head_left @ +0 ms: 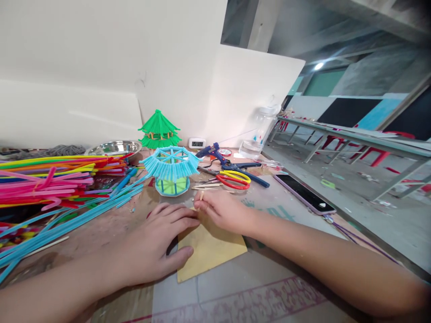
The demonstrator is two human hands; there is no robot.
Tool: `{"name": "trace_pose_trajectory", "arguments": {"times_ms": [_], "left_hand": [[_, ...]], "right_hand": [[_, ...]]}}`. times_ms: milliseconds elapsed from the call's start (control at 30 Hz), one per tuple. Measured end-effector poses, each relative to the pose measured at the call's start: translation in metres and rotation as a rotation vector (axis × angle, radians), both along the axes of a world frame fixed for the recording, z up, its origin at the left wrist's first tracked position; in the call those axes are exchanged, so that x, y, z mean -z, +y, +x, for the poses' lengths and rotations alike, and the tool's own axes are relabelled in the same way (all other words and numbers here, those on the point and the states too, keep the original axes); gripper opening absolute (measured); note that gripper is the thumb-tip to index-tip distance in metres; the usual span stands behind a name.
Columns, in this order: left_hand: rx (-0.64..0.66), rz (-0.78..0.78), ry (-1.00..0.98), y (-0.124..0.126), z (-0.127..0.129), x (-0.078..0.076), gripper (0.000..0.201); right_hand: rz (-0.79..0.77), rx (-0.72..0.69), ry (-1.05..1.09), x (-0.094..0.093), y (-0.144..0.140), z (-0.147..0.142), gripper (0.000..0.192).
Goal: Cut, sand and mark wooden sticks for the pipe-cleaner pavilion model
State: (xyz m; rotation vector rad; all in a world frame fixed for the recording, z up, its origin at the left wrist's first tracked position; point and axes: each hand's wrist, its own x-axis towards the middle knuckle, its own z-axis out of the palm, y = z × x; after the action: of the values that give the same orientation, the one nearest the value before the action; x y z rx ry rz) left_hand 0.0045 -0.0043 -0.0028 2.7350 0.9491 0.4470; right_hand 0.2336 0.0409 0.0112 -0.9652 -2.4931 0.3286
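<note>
Left hand [160, 240] spread over yellow sheet [213, 253] at 10 o'clock, probably steadying it; right hand [227, 214] pinches stick [201, 195], 12 o'clock.

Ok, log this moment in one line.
left hand: spread, at yellow sheet | right hand: pinching small pale stick | blue-roofed model: upright beyond hands

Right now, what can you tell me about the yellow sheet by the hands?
The yellow sheet looks like plain paper or thin card, straight-edged, lying flat but askew on a greyish printed covering. The left hand overlaps its left edge; the right hand hides part of its far end. Whether either touches it is unclear.
</note>
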Motion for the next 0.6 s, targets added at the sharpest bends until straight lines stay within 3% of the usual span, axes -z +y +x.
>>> {"name": "trace_pose_trajectory", "arguments": {"times_ms": [233, 433, 600], "left_hand": [[-0.003, -0.014, -0.008, 0.000, 0.000, -0.001, 0.042], [0.002, -0.010, -0.008, 0.000, -0.001, 0.000, 0.042], [0.000, -0.020, -0.015, -0.002, -0.001, -0.003, 0.040]], "right_hand": [[0.038, 0.143, -0.030, 0.000, 0.005, 0.012, 0.022], [0.007, 0.000, -0.008, 0.000, 0.002, 0.003, 0.021], [0.079, 0.162, -0.076, -0.002, 0.005, 0.016, 0.021]]}}
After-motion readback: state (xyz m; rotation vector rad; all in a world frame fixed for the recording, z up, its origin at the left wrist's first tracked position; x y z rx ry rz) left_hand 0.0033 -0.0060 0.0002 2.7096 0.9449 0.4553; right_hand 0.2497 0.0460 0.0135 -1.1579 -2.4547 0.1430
